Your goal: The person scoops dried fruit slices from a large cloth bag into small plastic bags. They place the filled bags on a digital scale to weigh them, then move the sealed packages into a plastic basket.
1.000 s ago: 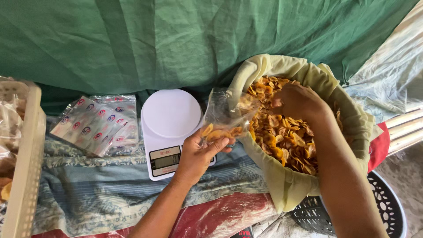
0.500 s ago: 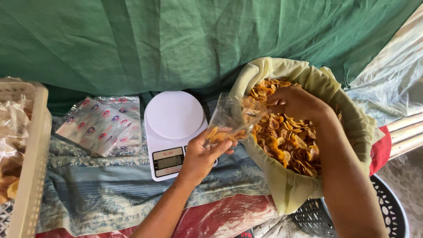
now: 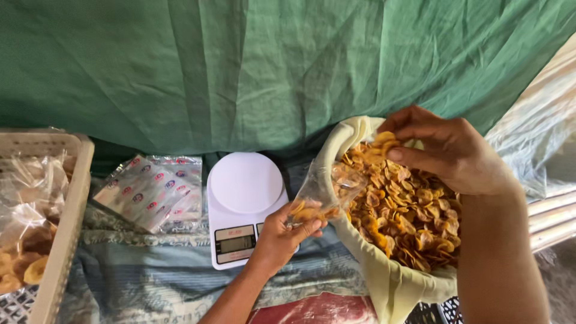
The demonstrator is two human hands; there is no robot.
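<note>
Chips (image 3: pixel 408 210) heaped in cloth-lined sack (image 3: pixel 384 282), right of white scale (image 3: pixel 243 204). Left hand (image 3: pixel 288 231) fingers pinch clear bag (image 3: pixel 321 192) at sack rim. Right hand (image 3: pixel 444 150) fingers curled around chips above heap. Risk: bag mouth sagging shut, chips spilling.

clear packets (image 3: pixel 150 191), scale's grey screen (image 3: pixel 234 243)

A single camera, worn on the person's head, looks steeply down and forward from close above the work. It faces a green cloth backdrop (image 3: pixel 252 66) that fills the upper half of the view. Both forearms enter from the bottom edge. The patterned cloth (image 3: pixel 144 276) over the table runs along the bottom, a basket (image 3: pixel 66 204) is cut off at the left edge, and a cloth sack (image 3: pixel 384 282) sits low at right.
</note>
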